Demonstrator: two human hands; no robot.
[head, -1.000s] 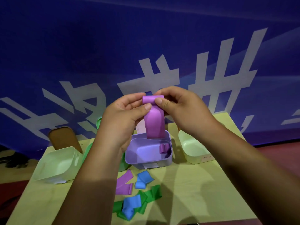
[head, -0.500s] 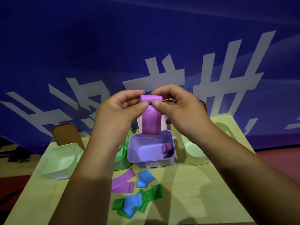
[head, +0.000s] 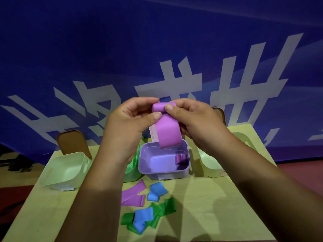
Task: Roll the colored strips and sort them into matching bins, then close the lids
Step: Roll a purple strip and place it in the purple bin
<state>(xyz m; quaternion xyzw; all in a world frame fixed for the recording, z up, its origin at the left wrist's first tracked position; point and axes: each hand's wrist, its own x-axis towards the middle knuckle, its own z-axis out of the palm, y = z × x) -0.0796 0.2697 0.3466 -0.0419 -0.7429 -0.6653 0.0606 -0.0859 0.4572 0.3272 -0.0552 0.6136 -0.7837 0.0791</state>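
Observation:
My left hand (head: pixel 129 119) and my right hand (head: pixel 194 121) both pinch a purple strip (head: pixel 167 132) held in the air. Its top end is rolled into a small coil between my thumbs and fingers; the rest hangs down over the purple bin (head: pixel 148 170). A rolled purple strip (head: pixel 180 158) lies inside that bin at the right. Loose purple strips (head: pixel 132 194), blue strips (head: pixel 156 191) and green strips (head: pixel 166 207) lie on the table in front of the bins.
A pale green bin (head: pixel 64 170) stands at the left with a brown lid (head: pixel 71 142) upright behind it. A green bin (head: pixel 134 165) is mostly hidden behind my left forearm. Another pale bin (head: pixel 209 165) stands at the right. A blue banner backs the yellow table (head: pixel 209 206).
The coil at the top of the purple strip has grown and the hanging part has become shorter. Both hands stay at about the same height over the purple bin.

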